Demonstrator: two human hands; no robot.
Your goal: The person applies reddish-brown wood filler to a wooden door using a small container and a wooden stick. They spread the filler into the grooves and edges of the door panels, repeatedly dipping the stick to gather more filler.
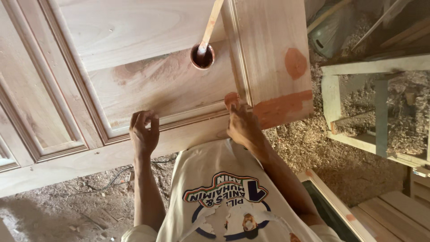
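The right hand point(242, 123) presses its fingertips, closed together, onto a patch of reddish wood filler point(231, 99) at the moulding corner of the panelled wooden door point(148, 85). The left hand point(144, 132) rests on the near rail of the door, fingers loosely curled, holding nothing. Farther along the same panel stands a small round container of filler point(202, 56) with a wooden stick point(210, 24) leaning in it. To the right, larger filler patches point(286, 105) cover the door stile. Sawdust point(313, 152) covers the floor, and a wooden frame point(376, 112) stands at right.
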